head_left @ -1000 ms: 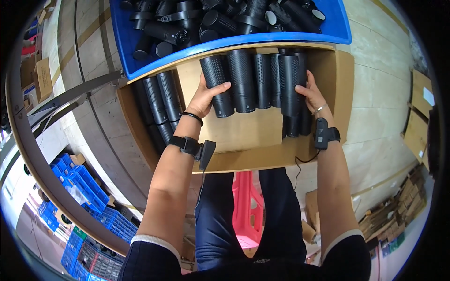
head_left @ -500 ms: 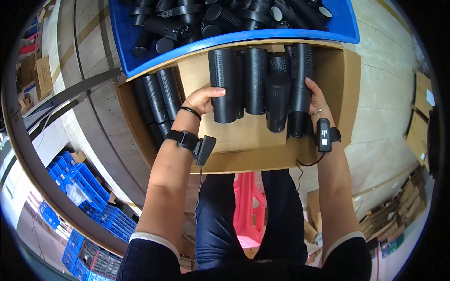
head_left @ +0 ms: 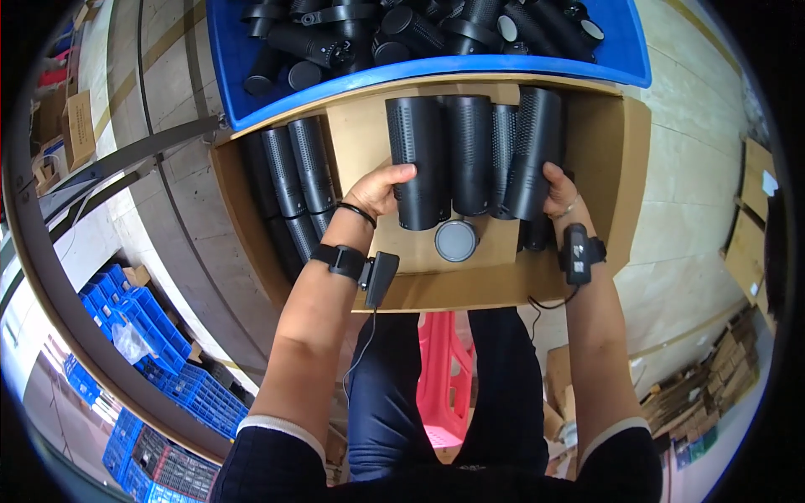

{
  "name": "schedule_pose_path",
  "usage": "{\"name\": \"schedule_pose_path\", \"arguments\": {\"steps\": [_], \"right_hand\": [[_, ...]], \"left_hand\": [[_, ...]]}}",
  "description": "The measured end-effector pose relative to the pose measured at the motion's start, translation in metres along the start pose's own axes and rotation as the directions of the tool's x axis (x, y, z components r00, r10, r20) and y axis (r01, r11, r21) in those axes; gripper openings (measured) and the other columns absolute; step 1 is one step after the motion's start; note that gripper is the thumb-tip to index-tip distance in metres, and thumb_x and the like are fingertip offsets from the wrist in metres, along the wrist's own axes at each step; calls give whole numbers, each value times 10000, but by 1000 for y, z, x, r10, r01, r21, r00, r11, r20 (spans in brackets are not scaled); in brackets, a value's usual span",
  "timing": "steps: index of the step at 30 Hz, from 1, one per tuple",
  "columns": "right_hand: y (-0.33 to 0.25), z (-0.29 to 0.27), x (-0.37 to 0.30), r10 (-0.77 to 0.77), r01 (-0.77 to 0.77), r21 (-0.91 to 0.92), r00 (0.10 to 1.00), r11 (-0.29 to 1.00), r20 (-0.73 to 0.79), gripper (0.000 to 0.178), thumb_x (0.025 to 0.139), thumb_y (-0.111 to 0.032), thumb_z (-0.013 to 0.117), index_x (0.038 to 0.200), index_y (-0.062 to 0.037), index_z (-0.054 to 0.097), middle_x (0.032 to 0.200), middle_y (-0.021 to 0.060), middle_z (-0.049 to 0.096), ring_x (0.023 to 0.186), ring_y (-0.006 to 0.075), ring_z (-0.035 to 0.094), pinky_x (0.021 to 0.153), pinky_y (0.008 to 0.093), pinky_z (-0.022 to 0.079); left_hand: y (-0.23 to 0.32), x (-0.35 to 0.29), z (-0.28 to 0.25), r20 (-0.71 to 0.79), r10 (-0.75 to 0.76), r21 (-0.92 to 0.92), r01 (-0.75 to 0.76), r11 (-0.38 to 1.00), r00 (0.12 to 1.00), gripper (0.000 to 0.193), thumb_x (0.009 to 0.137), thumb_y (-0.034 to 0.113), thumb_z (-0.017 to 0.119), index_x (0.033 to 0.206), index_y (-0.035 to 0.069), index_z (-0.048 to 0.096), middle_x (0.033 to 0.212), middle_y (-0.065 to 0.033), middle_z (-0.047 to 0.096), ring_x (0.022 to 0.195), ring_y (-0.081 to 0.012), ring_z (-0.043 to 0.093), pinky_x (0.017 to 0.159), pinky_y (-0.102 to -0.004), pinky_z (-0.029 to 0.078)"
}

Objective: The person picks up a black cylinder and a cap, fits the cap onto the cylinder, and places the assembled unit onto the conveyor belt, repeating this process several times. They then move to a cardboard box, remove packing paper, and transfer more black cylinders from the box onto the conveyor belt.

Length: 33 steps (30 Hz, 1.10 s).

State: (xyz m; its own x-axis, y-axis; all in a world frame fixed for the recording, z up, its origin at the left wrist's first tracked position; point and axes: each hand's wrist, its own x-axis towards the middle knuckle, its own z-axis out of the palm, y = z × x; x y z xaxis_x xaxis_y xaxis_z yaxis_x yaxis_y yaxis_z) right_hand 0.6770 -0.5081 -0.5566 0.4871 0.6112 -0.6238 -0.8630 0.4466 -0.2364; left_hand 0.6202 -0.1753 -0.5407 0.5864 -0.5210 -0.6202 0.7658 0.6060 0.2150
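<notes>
Between my two hands a row of several black perforated cylinders is squeezed together over an open cardboard box (head_left: 620,180). My left hand (head_left: 377,189) grips the row's left end, its thumb on the front of the leftmost cylinder (head_left: 419,168). At the other end my right hand (head_left: 563,193) presses on a tilted cylinder (head_left: 535,151), the thumb near its lower part. A middle cylinder (head_left: 471,155) stands between them. Below the row, one loose cylinder shows its round grey end (head_left: 455,241). Most fingers of both hands are hidden behind the row.
More black cylinders (head_left: 285,172) lie in rows along the box's left side. Beyond the box is a blue bin (head_left: 369,82) heaped with black cylinders and ring-shaped parts. A pink stool (head_left: 438,394) is between my legs. Blue crates (head_left: 155,331) stand at the left.
The front cylinder of the bunch has dropped and now shows its round end below the row. The right cylinder has tilted, and my hands have moved slightly nearer each other.
</notes>
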Motion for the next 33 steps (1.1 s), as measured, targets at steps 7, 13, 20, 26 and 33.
{"name": "schedule_pose_path", "arguments": {"steps": [7, 13, 20, 26, 33], "right_hand": [[5, 37, -10, 34, -16, -219, 996, 976, 78, 631, 664, -195, 797, 1212, -19, 538, 1118, 83, 633, 1011, 205, 621, 899, 352, 504], [11, 46, -4, -9, -3, -283, 999, 959, -41, 632, 687, -190, 785, 1229, -6, 515, 1108, 89, 619, 1002, 203, 612, 896, 349, 500], [9, 67, -7, 39, -53, -337, 998, 940, -48, 615, 691, -211, 775, 1201, 13, 514, 1071, 112, 612, 975, 204, 613, 856, 342, 520], [7, 107, -50, 57, -69, -381, 997, 922, -43, 657, 668, -197, 782, 1228, 6, 505, 1119, 103, 597, 1019, 214, 590, 888, 346, 494], [2, 233, -130, 172, -109, -492, 981, 863, 84, 745, 664, -197, 773, 1299, 9, 440, 1209, 102, 559, 1111, 213, 551, 957, 337, 448]], "left_hand": [[-3, -1, 36, 90, 176, 237, -192, 952, 980, 706, 698, 198, 780, 1297, 8, 458, 1191, -112, 573, 1090, -226, 563, 962, -359, 450], [-4, -1, 40, 26, 187, 180, -188, 965, 982, 686, 718, 181, 761, 1302, 2, 450, 1161, -116, 581, 1084, -236, 566, 954, -361, 455], [-11, -17, 43, 38, 179, 116, -182, 977, 983, 724, 711, 191, 764, 1313, -9, 417, 1187, -126, 559, 1098, -233, 560, 936, -364, 476], [-18, -61, 75, 73, 240, 152, -249, 957, 968, 804, 679, 197, 785, 1342, -10, 381, 1222, -137, 538, 1118, -259, 546, 951, -375, 466], [-34, -175, 147, 77, 358, 10, -360, 933, 931, 841, 683, 156, 774, 1381, -3, 332, 1279, -151, 506, 1162, -273, 521, 979, -402, 443]]}}
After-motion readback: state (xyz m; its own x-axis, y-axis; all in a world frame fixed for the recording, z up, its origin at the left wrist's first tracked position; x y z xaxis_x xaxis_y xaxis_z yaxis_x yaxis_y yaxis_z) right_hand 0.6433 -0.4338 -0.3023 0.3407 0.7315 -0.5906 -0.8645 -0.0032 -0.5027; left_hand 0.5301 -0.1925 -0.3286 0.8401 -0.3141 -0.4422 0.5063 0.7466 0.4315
